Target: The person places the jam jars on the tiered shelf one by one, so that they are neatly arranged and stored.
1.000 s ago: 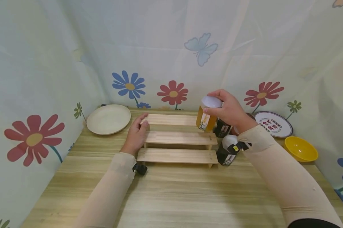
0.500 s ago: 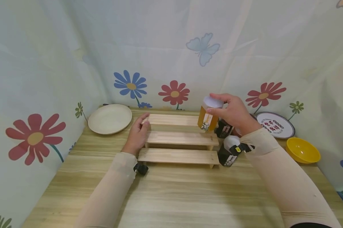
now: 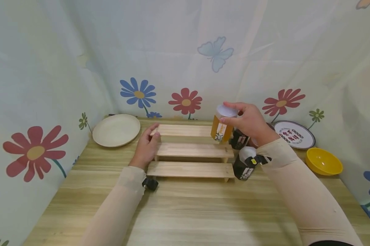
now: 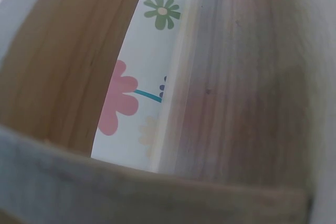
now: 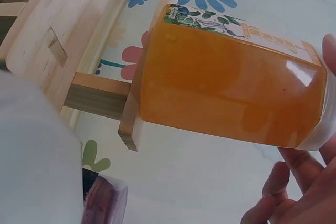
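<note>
My right hand (image 3: 249, 121) pinches the white lid of a honey jar (image 3: 220, 129), thumb in front and fingers behind. Amber contents and a printed label show on the jar (image 5: 231, 82) in the right wrist view. Its base is at the right end of the top step of a three-step wooden rack (image 3: 188, 149), seemingly against the board. At that step's left end, my left hand (image 3: 146, 145) grips the board's edge. The left wrist view shows only the rack's boards (image 4: 236, 87) close up, with most of the hand out of view.
Right of the rack stand a dark jar with a white lid (image 3: 244, 164) and another dark jar (image 3: 239, 139), partly hidden. Farther right are a patterned plate (image 3: 306, 136) and a yellow bowl (image 3: 324, 162). A cream plate (image 3: 116, 130) leans at the back left.
The view shifts slightly with the head. Both hands keep their places, the right still holding the honey jar at the top step and the left still on the rack.
</note>
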`<state>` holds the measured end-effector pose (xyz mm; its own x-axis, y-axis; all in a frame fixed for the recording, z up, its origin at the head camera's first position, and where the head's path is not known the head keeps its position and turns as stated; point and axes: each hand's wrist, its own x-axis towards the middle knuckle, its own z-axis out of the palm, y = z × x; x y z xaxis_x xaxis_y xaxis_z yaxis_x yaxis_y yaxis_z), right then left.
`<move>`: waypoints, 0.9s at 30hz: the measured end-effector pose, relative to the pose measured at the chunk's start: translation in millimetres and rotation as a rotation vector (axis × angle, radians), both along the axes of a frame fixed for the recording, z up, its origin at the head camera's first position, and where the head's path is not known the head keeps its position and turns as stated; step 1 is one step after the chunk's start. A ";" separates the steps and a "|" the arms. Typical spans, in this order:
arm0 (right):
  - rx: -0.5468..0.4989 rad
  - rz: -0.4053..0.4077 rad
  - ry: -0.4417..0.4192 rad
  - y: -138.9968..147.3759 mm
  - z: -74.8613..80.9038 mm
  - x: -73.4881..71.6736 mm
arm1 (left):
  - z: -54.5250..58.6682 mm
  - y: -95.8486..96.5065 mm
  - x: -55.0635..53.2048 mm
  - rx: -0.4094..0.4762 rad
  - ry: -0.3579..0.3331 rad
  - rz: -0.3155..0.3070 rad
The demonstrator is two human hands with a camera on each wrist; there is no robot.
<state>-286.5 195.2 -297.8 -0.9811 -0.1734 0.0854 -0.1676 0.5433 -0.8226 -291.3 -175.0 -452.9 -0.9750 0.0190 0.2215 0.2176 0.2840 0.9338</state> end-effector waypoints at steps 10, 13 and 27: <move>0.019 0.012 0.005 -2.4 -0.6 -0.9 | 0.0 -1.3 1.2 -0.004 -0.005 0.005; 0.037 0.018 0.015 -2.7 -1.1 -3.1 | -0.5 -0.7 0.6 -0.006 -0.002 0.002; 0.079 0.098 0.081 -6.8 -3.6 -13.6 | -1.7 0.7 -0.4 -0.002 0.006 0.003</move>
